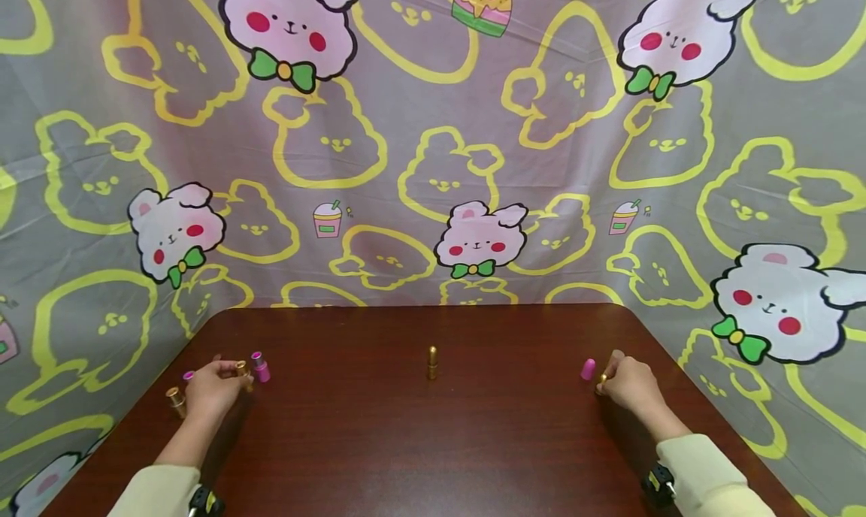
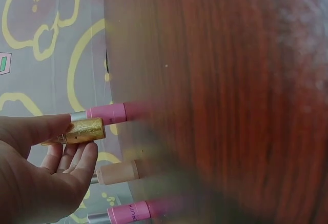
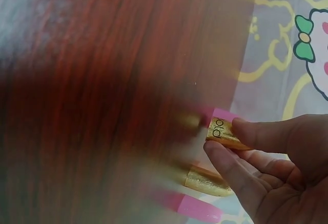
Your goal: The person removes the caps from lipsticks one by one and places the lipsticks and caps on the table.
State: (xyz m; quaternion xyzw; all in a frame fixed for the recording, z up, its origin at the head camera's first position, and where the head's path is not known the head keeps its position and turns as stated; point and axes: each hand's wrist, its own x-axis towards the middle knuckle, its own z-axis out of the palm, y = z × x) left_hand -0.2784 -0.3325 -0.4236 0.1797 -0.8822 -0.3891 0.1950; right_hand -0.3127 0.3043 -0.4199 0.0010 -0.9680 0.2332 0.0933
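Observation:
My left hand (image 1: pixel 213 389) pinches a gold lipstick tube (image 2: pixel 87 130) between thumb and fingers, at the table's left side. Right beside it stands a pink lipstick tube (image 1: pixel 261 368) with a silver collar. Another gold tube (image 1: pixel 176 402) and a second pink tube (image 2: pixel 130 212) are on the near side of that hand. Over on the right, my right hand (image 1: pixel 634 385) holds a gold lipstick cap (image 3: pixel 224 133) with dark lettering, partly covered by the fingers. A pink cap (image 1: pixel 588 369) stands close by. Another gold cap (image 3: pixel 207 180) and pink cap (image 3: pixel 199 208) show only in the right wrist view.
One gold lipstick (image 1: pixel 432 363) stands upright around the middle of the dark wooden table (image 1: pixel 419 449). A patterned cloth (image 1: pixel 406 104) with cartoon rabbits hangs behind the table and along both sides.

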